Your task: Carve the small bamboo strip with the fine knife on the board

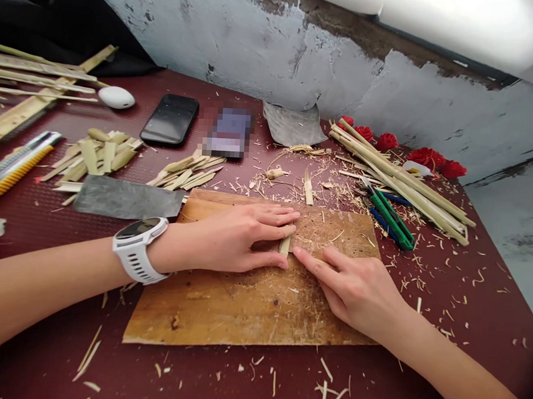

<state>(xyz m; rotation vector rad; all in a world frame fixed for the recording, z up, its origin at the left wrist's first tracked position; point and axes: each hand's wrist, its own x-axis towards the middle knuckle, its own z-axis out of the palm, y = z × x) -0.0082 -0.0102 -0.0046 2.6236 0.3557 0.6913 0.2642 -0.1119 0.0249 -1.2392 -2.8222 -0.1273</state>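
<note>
bamboo strip (285, 244): one short, pale, flat sliver, lying near the middle of the wooden board (225, 310), its length running away from the viewer, partly covered by fingertips. left hand (233, 236): laid palm-down on the board, fingers straight and close together, not curled round anything, tips pressing on the strip's upper part, thumb stretched beneath them toward its lower end; white watch (139, 246) on the wrist. right hand (355, 287): palm-down on the board's right side, index finger extended and touching the strip's lower end, remaining fingers loosely bent, nothing gripped. board: tan, scuffed, stained, strewn with fine fibres. just behind the board at left, a grey metal blade (127, 199) lying flat. behind that, two heaps of cut bamboo pieces (94, 155) (187, 173). further back, a black phone (171, 120), a white oval object (116, 97), a blurred item, a grey crumpled sheet (292, 126). far left, a yellow utility knife (13, 165) and long bamboo slats (36, 74). right of the board, green cutters (393, 221) beside a bundle of long bamboo sticks (397, 179); red fabric roses (429, 157) beyond, against the wall. nothing lies between the hands and the strip. surface: dark red table (466, 305), littered with shavings and splinters. room: rough, peeling grey-white wall (301, 52) close behind the table.
</note>
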